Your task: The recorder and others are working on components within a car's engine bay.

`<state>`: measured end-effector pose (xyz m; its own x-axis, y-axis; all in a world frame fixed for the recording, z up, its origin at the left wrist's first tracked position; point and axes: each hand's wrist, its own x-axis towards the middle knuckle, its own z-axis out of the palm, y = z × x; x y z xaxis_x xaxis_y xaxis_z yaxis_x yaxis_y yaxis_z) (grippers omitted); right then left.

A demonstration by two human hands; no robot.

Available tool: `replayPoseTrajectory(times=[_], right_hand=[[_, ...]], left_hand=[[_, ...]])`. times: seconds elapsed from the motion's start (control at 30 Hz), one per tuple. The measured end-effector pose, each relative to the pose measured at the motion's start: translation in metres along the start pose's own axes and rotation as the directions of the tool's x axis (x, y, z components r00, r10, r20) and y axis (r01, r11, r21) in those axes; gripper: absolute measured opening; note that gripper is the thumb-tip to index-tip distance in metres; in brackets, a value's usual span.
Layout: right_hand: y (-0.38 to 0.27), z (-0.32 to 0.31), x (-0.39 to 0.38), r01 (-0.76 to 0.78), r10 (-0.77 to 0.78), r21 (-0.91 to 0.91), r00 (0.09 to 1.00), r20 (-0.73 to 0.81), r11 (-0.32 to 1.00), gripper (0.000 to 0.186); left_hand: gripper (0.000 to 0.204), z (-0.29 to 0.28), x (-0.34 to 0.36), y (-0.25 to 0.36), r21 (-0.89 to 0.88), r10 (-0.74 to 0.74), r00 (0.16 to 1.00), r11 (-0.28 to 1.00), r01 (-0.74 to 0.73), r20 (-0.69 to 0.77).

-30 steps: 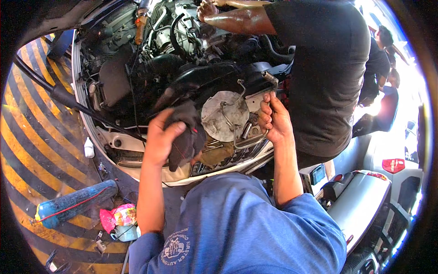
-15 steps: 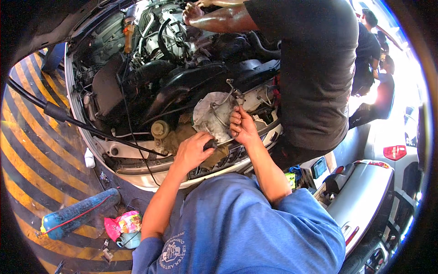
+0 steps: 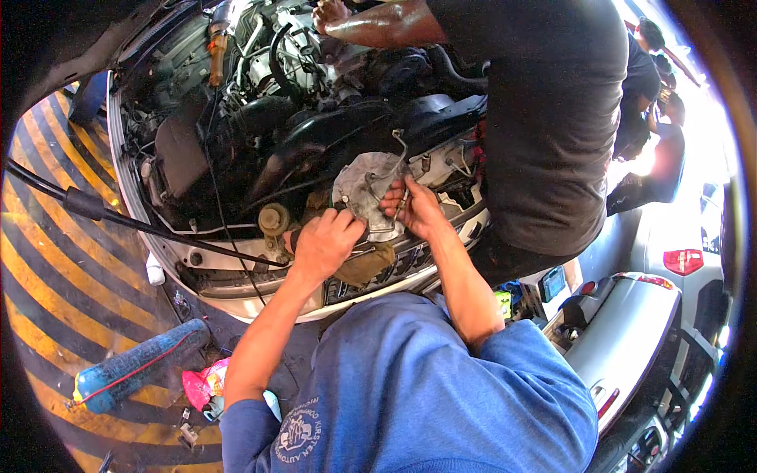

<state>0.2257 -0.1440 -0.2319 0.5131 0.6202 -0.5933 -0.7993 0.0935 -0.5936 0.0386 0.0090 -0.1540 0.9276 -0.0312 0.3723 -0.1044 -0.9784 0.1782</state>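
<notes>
Over the front edge of a car's engine bay, my right hand (image 3: 416, 206) is closed around a thin bent metal pipe (image 3: 400, 142), whose upper end sticks up past the fingers. Behind it lies a round, grey, stained tray (image 3: 351, 177) with small metal parts on it. My left hand (image 3: 325, 243) is at the tray's near left side, back upward and fingers curled in. What those fingers hold, if anything, is hidden beneath them. A brown rag (image 3: 367, 266) lies under and between my hands, on the front of the car. Left of my left hand stands a round yellowish cap (image 3: 274, 219).
A co-worker in a dark shirt (image 3: 552, 134) leans over the engine on my right, one hand (image 3: 330, 14) above it. A black cable (image 3: 142, 225) crosses at left. A blue cylinder (image 3: 142, 366) and a pink bag (image 3: 206, 382) lie on the floor.
My left hand has moved slightly forward and turned more palm-down; the dark item seen at its fingers earlier is now out of sight. My right hand has shifted a little left with the pipe.
</notes>
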Motion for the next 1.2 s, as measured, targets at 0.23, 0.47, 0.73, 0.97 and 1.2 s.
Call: replayPoseTrajectory(times=[0.23,0.47,0.73,0.97,1.2], right_hand=[[-0.027,0.009,0.01,0.024,-0.234,-0.919,0.969,-0.075,0.393,0.055],[-0.053,0.011,-0.026,0.0,-0.307,-0.834,0.93,-0.203,0.552,0.036],[-0.061,0.057,-0.033,0.27,-0.51,-0.689,0.844,-0.167,0.672,0.044],[-0.053,0.075,-0.027,0.264,-0.421,-0.547,0.888,-0.183,0.795,0.027],[-0.057,0.061,-0.051,0.365,-0.457,-0.447,0.882,-0.114,0.817,0.029]], left_hand=[[0.03,0.017,-0.024,-0.015,0.055,-0.014,0.999,0.998,0.012,0.036],[0.038,0.026,-0.025,-0.003,0.035,-0.23,0.954,0.973,0.227,0.193],[0.051,0.003,-0.009,0.006,-0.098,-0.39,0.875,0.896,0.432,0.288],[0.056,-0.017,-0.038,0.006,-0.316,-0.644,0.763,0.715,0.624,0.048],[0.044,-0.027,-0.062,0.009,-0.608,-0.819,0.574,0.454,0.651,0.003]])
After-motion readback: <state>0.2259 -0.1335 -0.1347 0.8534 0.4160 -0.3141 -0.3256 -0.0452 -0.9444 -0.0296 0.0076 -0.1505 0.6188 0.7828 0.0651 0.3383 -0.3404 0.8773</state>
